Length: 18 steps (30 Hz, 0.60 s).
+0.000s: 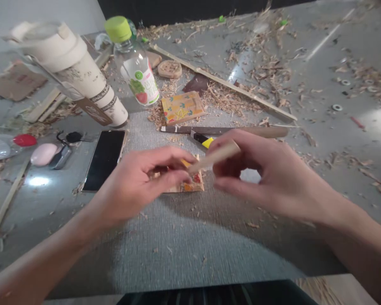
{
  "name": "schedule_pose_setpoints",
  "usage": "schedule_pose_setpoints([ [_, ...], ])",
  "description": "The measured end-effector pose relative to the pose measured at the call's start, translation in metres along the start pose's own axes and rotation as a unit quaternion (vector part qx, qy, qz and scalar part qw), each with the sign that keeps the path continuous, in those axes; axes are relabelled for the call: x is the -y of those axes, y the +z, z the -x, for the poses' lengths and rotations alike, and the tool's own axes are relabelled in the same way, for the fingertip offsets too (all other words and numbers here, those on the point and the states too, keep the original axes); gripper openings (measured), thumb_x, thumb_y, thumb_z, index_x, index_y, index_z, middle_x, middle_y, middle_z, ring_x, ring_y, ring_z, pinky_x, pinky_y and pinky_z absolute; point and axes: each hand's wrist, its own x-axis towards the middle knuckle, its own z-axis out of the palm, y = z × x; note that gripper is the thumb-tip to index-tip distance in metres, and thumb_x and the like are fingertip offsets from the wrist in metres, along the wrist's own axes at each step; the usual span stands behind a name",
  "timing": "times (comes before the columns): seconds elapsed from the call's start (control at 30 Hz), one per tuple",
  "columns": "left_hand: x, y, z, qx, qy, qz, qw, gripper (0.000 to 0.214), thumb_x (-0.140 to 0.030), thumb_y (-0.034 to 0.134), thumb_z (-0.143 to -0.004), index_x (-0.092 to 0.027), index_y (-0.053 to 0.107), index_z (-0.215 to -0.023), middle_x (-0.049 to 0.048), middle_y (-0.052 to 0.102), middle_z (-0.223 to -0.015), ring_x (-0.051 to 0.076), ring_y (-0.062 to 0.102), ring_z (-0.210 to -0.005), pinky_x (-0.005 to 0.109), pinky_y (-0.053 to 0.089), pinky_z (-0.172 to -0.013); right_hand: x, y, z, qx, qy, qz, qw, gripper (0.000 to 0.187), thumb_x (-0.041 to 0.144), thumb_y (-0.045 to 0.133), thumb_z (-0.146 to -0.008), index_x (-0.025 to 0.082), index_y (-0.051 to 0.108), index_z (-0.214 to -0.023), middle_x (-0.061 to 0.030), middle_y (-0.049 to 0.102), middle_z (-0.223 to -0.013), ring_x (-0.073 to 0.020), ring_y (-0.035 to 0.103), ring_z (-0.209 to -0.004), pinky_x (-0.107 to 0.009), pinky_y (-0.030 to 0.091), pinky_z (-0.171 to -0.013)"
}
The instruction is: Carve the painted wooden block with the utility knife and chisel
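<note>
My left hand [149,176] comes in from the lower left, wrist low, thumb nearer me and fingers bent above it. Its thumb and fingertips pinch the near end of a pale wooden stick [214,156], which slants up and away to the right, between my two hands.

My right hand [257,169] reaches in from the lower right, back of the hand upward, fingers curled and thumb lying below them with a gap at their base. The stick's far end crosses in front of its index finger; I cannot tell whether that hand grips it or only sits behind it.

Motion smears the stick and my fingertips, so the exact contact is hard to read. A painted wooden piece [197,183] lies just beneath my left fingers, which cover much of it. Just beyond my right fingers, a yellow-and-black knife [199,138] is partly hidden by that hand, and a long dark tool [179,129] lies behind the knife. The phone [104,156] is just left of my left hand, its lower corner near my wrist. Both forearms are cut off by the picture's edges.
</note>
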Motion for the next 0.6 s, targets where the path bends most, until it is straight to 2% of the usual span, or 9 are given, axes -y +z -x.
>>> schedule_pose_setpoints([
  [0.07,0.004,0.001,0.003,-0.059,-0.028,0.056,0.996,0.027,-0.027,0.073,-0.102,-0.029,0.076,-0.128,0.0004,0.083,-0.096,0.017,0.079,-0.079,0.025,0.063,-0.061,-0.015,0.002,-0.002,-0.009,0.012,0.061,0.998,0.024,0.040,0.068,-0.099,0.026,0.066,-0.117,0.0016,0.073,-0.083,-0.0152,0.066,-0.065,-0.032,0.047,-0.059],
  [0.13,0.008,0.004,0.006,-0.089,-0.037,0.108,0.989,0.029,-0.021,0.073,-0.100,-0.026,0.073,-0.129,0.0004,0.081,-0.095,0.016,0.078,-0.078,0.022,0.061,-0.054,-0.027,0.009,-0.003,0.024,0.021,0.106,0.994,0.029,0.041,0.069,-0.098,0.023,0.065,-0.122,0.0025,0.070,-0.078,-0.0142,0.061,-0.061,-0.031,0.043,-0.058],
  [0.27,0.013,0.016,0.008,-0.130,-0.021,0.185,0.974,0.021,-0.014,0.070,-0.100,-0.025,0.066,-0.117,-0.0013,0.080,-0.092,0.015,0.077,-0.083,0.022,0.064,-0.060,-0.037,0.026,-0.001,0.056,0.030,0.182,0.981,0.051,0.032,0.077,-0.090,0.024,0.059,-0.136,0.0018,0.071,-0.084,-0.0160,0.060,-0.064,-0.032,0.040,-0.060],
  [0.33,0.017,0.025,0.010,-0.150,-0.028,0.190,0.970,0.013,-0.016,0.068,-0.102,-0.025,0.062,-0.111,-0.0017,0.080,-0.092,0.013,0.076,-0.078,0.024,0.065,-0.064,-0.039,0.031,0.001,0.060,0.019,0.201,0.978,0.058,0.030,0.078,-0.087,0.025,0.056,-0.141,0.0001,0.074,-0.090,-0.0177,0.062,-0.066,-0.033,0.041,-0.060],
  [0.43,0.023,0.037,0.014,-0.168,-0.041,0.187,0.967,0.008,-0.029,0.067,-0.108,-0.025,0.060,-0.107,-0.0026,0.081,-0.091,0.012,0.074,-0.067,0.025,0.065,-0.062,-0.042,0.035,0.004,0.053,0.010,0.211,0.976,0.063,0.032,0.079,-0.087,0.026,0.054,-0.145,-0.0006,0.076,-0.091,-0.0199,0.066,-0.067,-0.033,0.041,-0.060],
  [0.5,0.026,0.043,0.018,-0.180,-0.032,0.182,0.966,0.010,-0.034,0.065,-0.110,-0.026,0.059,-0.109,-0.0024,0.084,-0.094,0.013,0.076,-0.067,0.026,0.065,-0.061,-0.045,0.036,0.004,0.041,0.009,0.221,0.974,0.072,0.035,0.082,-0.087,0.025,0.051,-0.151,-0.0009,0.077,-0.092,-0.0213,0.068,-0.067,-0.033,0.043,-0.060],
  [0.6,0.029,0.048,0.021,-0.187,-0.021,0.168,0.968,0.009,-0.033,0.063,-0.112,-0.027,0.057,-0.114,-0.0008,0.087,-0.102,0.013,0.078,-0.070,0.027,0.068,-0.063,-0.050,0.039,0.006,0.021,-0.016,0.246,0.969,0.085,0.045,0.087,-0.085,0.022,0.048,-0.156,-0.0042,0.081,-0.101,-0.0247,0.074,-0.075,-0.035,0.046,-0.063],
])
